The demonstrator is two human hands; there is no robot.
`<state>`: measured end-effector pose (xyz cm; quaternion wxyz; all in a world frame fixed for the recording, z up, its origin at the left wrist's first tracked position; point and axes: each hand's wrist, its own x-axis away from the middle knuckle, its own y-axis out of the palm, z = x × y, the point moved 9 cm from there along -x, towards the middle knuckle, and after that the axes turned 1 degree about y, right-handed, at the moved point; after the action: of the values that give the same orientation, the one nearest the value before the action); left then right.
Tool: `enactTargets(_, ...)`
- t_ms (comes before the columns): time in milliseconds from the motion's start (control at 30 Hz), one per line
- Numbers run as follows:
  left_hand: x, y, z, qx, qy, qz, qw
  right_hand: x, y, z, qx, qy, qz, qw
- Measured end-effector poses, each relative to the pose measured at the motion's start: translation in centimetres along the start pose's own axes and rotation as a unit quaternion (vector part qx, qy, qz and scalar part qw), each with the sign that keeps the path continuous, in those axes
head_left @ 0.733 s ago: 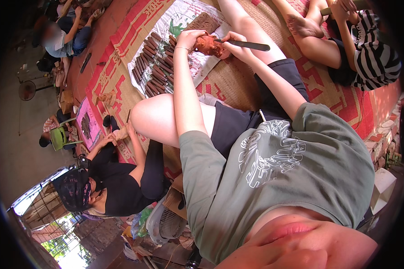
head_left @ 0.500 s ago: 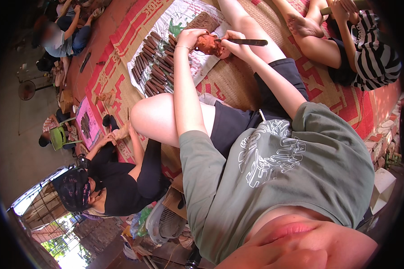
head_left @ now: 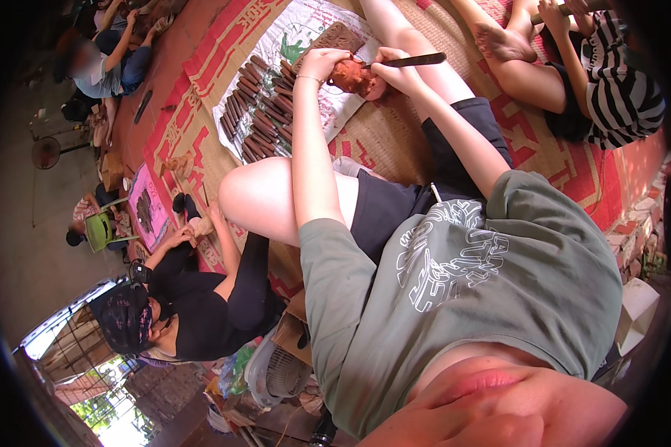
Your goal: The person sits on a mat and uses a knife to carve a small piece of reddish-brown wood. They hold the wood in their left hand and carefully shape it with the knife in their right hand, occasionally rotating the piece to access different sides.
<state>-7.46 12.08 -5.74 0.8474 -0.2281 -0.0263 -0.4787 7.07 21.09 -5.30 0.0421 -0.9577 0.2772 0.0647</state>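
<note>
One closed grip, the left hand, wraps a lumpy reddish-brown piece above a white sheet; the right hand, also closed, holds a slim dark tool, tip at the piece. Outlined lettering marks the green shirt. Smooth brown rods and a rough block lie on the sheet.
</note>
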Motion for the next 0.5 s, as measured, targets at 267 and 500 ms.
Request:
enactTargets(267, -0.3, 0.3, 0.3, -0.005, 0.016, -0.013, 1.000, -0.3, -0.1, 1.3, -0.016, 0.004, -0.003, 1.000)
enactTargets(500, -0.2, 0.2, 0.1, 0.010, -0.003, -0.001, 1.000, -0.1, -0.2, 2.8, -0.065, -0.020, 0.015, 0.998)
